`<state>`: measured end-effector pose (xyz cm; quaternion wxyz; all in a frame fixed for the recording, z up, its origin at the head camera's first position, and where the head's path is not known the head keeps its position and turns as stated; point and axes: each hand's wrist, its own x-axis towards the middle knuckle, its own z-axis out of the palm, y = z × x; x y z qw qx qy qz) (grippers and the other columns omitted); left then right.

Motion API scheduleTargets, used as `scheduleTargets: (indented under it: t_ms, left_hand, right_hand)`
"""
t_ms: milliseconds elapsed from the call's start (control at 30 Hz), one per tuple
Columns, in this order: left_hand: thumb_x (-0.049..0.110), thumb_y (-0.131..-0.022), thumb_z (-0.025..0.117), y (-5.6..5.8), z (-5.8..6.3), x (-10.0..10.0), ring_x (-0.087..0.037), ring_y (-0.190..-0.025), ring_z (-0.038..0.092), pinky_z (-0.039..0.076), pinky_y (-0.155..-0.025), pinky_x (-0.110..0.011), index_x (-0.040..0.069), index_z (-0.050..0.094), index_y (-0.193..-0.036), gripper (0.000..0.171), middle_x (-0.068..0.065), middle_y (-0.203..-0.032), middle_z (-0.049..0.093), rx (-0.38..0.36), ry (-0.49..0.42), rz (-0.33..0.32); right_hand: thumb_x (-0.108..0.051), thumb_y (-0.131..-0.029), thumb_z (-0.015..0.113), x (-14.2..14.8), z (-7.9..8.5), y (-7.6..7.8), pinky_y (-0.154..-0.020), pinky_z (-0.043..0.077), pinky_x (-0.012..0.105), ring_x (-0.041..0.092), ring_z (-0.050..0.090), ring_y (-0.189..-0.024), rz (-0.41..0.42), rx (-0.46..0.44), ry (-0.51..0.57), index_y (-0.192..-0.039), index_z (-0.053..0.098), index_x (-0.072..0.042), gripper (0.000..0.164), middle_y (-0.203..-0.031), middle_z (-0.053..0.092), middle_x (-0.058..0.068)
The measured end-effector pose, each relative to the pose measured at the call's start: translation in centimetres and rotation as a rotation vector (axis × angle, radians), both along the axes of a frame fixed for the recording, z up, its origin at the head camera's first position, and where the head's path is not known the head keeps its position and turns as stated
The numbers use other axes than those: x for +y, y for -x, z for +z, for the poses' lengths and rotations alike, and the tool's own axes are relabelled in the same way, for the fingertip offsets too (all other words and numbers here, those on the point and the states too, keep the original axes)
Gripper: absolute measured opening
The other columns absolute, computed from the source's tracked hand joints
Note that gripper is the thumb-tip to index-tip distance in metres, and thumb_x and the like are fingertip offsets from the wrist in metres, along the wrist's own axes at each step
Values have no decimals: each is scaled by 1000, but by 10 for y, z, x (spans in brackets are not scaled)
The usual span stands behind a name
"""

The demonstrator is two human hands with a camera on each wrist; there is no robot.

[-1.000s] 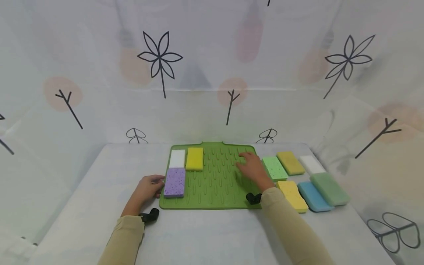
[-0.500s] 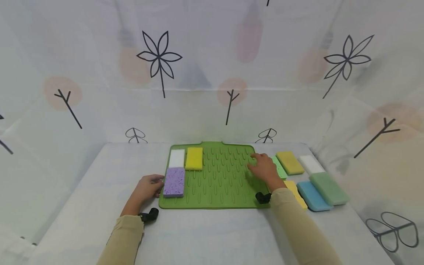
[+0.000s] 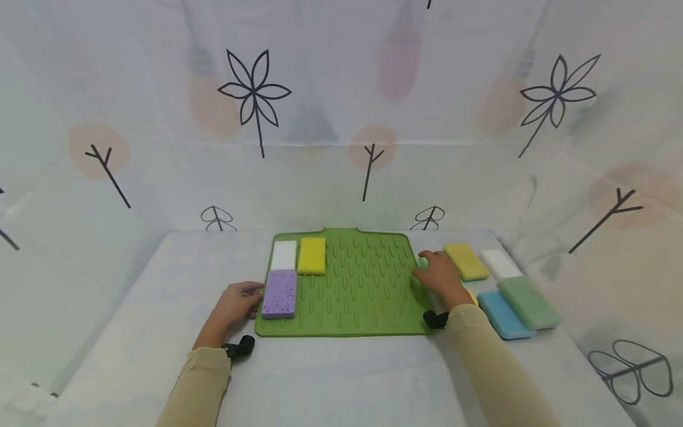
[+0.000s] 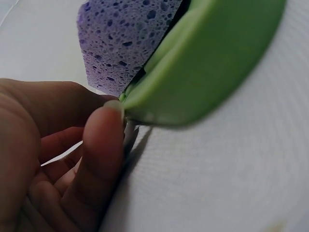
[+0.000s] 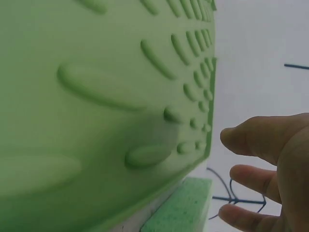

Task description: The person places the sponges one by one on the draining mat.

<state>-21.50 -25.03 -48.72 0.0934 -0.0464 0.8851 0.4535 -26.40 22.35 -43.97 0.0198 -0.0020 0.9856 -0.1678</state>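
A green ridged mat (image 3: 363, 290) lies on the white table. My left hand (image 3: 237, 305) pinches its left edge between thumb and index finger, beside the purple sponge (image 3: 280, 294). Behind that sponge a white sponge (image 3: 283, 255) lies on the mat, and a yellow sponge (image 3: 312, 256) is to its right. Over the mat's right edge my right hand (image 3: 441, 277) hovers with spread fingers, holding nothing. It mostly covers a light green sponge in the head view; the right wrist view shows this light green sponge (image 5: 182, 208) beside the mat, apart from the fingers.
Right of the mat lie a mustard yellow sponge (image 3: 466, 261), a white sponge (image 3: 501, 264), a blue sponge (image 3: 504, 315) and a darker green sponge (image 3: 529, 302). Another yellow sponge is mostly hidden under the right forearm. A printed cloth (image 3: 320, 178) hangs behind the table.
My right hand has moved rightward from above the mat to its right edge, over the light green sponge. The left hand has stayed at the mat's left edge.
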Motion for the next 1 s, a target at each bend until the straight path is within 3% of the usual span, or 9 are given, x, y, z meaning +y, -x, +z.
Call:
scheduleTargets:
  t_ms: [467,1000]
  left_hand:
    - [16,-91,57,1,-3,-1,-15,-62,62,52,-63,-28,3,54,-134,46,-7,-79,65,9,-11,-4]
    - [16,-90,58,2,-4,-1,-16,-63,62,53,-63,-28,2,55,-134,46,-8,-81,65,9,-21,-12]
  right_hand:
    - [-35,-91,51,14,-2,1,-92,38,72,57,35,-127,-75,-101,-6,-143,41,-5,60,-146,28,33]
    - [-24,-89,52,21,-5,2,-92,43,64,57,41,-121,-48,-69,27,-139,45,-1,55,-145,28,35]
